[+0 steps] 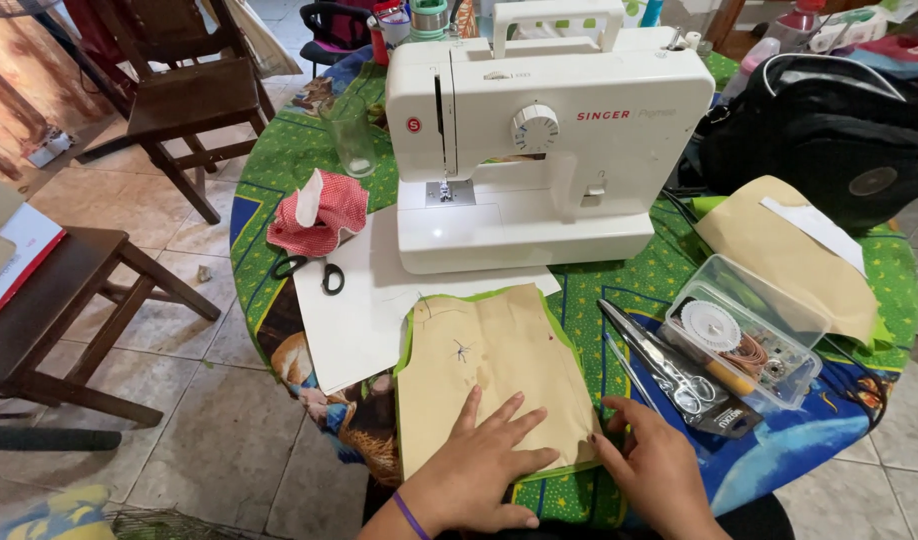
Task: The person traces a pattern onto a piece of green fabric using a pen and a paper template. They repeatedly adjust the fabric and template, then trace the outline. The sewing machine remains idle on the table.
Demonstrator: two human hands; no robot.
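A tan fabric piece with a green edge (489, 360) lies flat at the near side of the round table (279, 170). My left hand (479, 465) rests palm down on its near part, fingers spread. At the fabric's right edge my right hand (654, 465) touches the cloth, fingers curled; whether it pinches anything is unclear. A white sewing machine (549, 130) stands behind the fabric, on a white sheet (349, 310).
Silver scissors (659, 360) and a clear box of sewing notions (744, 340) lie right of the fabric. Black-handled scissors (319, 270), a red checked cloth (324, 210) and a glass (351, 135) sit left. More tan fabric (779, 250), a black bag (839, 130); wooden chairs (189, 90) on the left.
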